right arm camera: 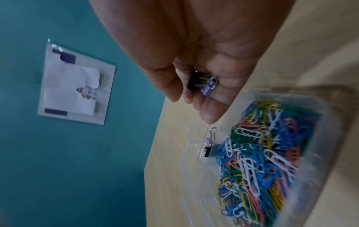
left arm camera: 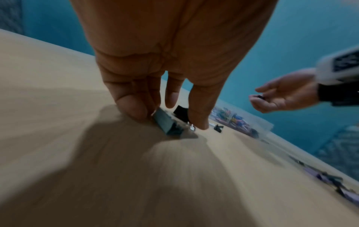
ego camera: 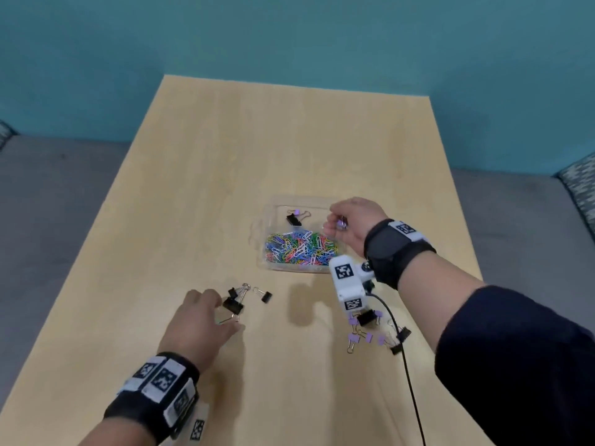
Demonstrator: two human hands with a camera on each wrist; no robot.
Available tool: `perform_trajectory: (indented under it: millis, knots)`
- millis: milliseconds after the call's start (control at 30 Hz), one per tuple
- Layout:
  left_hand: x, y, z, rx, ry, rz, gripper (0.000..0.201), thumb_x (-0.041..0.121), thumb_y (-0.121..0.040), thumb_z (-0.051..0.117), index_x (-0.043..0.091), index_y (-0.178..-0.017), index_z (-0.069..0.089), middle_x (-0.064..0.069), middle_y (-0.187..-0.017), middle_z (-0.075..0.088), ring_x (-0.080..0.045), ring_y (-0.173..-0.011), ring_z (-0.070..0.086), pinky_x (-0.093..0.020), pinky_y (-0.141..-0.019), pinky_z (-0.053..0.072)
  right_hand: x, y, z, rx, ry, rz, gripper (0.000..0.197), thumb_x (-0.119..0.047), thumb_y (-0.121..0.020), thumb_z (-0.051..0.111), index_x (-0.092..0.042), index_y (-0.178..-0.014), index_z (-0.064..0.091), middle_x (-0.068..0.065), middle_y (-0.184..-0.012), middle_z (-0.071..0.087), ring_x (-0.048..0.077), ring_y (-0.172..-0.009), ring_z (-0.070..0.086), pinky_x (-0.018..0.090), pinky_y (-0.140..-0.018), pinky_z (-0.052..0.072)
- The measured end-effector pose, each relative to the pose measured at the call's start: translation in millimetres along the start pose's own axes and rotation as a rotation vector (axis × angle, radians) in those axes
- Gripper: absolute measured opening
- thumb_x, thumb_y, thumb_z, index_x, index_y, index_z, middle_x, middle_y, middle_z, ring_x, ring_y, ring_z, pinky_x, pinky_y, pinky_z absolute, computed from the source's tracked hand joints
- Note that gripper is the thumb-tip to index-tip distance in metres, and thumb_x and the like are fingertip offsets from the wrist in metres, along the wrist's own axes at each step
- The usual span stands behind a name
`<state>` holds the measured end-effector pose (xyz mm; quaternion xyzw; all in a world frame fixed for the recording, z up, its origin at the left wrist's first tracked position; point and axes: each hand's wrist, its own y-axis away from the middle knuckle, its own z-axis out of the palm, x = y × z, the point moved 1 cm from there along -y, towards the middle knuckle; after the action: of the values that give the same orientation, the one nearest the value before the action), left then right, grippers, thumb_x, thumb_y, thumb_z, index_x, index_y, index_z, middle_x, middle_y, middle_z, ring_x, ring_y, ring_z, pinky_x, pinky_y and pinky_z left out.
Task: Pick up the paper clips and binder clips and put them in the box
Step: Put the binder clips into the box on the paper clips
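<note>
Right hand hovering over box, fingers cupping small binder clip for dropping beside paper clips; left hand pinching black binder clip off desk.

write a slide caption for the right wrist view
Right hand holds small binder clips over the clear box of colored paper clips.

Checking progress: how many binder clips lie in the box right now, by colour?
Black clip: 1
Purple clip: 1
Total: 2 binder clips in the box. The paper clips beside them are too many to count.
</note>
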<state>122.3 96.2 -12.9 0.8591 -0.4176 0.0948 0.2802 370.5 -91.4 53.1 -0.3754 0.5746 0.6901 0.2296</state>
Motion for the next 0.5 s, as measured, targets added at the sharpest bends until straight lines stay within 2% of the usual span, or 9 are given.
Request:
perform_trajectory:
  millis: [67, 133, 200, 300, 367, 433, 500]
  knots:
    - [4, -1, 6, 0.019, -0.021, 0.028, 0.033, 0.039, -0.076, 0.071, 0.021, -0.095, 0.052, 0.002, -0.093, 0.043, -0.020, -0.077, 0.051, -0.031, -0.065, 0.039, -4, -12, 14, -0.013, 0.020, 0.008, 0.011, -0.001, -0.093, 0.053, -0.005, -0.083, 0.051, 0.015, -0.076, 0.050, 0.025, -0.064, 0.052, 0.039, -0.076, 0.054]
    - [7, -3, 9, 0.022, -0.042, 0.044, 0.030, 0.036, -0.079, 0.069, 0.018, -0.096, 0.053, 0.001, -0.091, 0.045, -0.023, -0.079, 0.050, -0.032, -0.066, 0.039, -3, -19, 21, -0.010, 0.113, -0.017, 0.012, -0.005, -0.093, 0.054, -0.012, -0.083, 0.051, 0.012, -0.087, 0.052, 0.027, -0.075, 0.054, 0.038, -0.078, 0.054]
    - [8, -4, 11, 0.024, -0.056, 0.063, 0.028, 0.034, -0.080, 0.068, 0.017, -0.098, 0.054, 0.000, -0.089, 0.048, -0.023, -0.083, 0.047, -0.033, -0.067, 0.038, -4, -16, 20, 0.002, 0.148, -0.042, 0.005, -0.009, -0.094, 0.054, -0.013, -0.093, 0.052, 0.009, -0.092, 0.054, 0.027, -0.082, 0.056, 0.039, -0.078, 0.054]
    - [6, 1, 14, 0.035, -0.099, 0.068, 0.023, 0.033, -0.083, 0.064, 0.017, -0.097, 0.054, 0.002, -0.087, 0.046, -0.021, -0.082, 0.039, -0.032, -0.068, 0.037, -2, 1, 1, 0.021, 0.159, -0.093, 0.010, -0.009, -0.093, 0.055, -0.010, -0.104, 0.054, 0.013, -0.091, 0.054, 0.026, -0.079, 0.053, 0.040, -0.075, 0.054]
    - [6, 7, 15, 0.036, -0.125, 0.085, 0.020, 0.032, -0.084, 0.063, 0.017, -0.093, 0.054, 0.001, -0.088, 0.046, -0.021, -0.082, 0.039, -0.033, -0.069, 0.039, 7, 14, -26, 0.077, 0.335, -0.172, 0.016, -0.011, -0.091, 0.056, -0.010, -0.108, 0.057, 0.014, -0.097, 0.060, 0.026, -0.081, 0.061, 0.042, -0.076, 0.055]
    - [6, 13, 14, 0.029, -0.119, 0.105, 0.020, 0.033, -0.083, 0.064, 0.016, -0.089, 0.054, 0.001, -0.087, 0.044, -0.021, -0.081, 0.040, -0.033, -0.068, 0.040, 22, 32, -59, 0.135, 0.581, -0.261, 0.016, -0.015, -0.090, 0.057, -0.014, -0.106, 0.060, 0.008, -0.095, 0.065, 0.023, -0.083, 0.064, 0.043, -0.078, 0.056]
    - [4, 19, 13, 0.013, -0.095, 0.088, 0.027, 0.039, -0.078, 0.068, 0.018, -0.087, 0.053, 0.001, -0.086, 0.041, -0.020, -0.082, 0.040, -0.032, -0.069, 0.038, 42, 54, -92, 0.167, 0.867, -0.291, 0.014, -0.023, -0.089, 0.057, -0.021, -0.102, 0.061, -0.001, -0.091, 0.065, 0.017, -0.083, 0.062, 0.035, -0.074, 0.052]
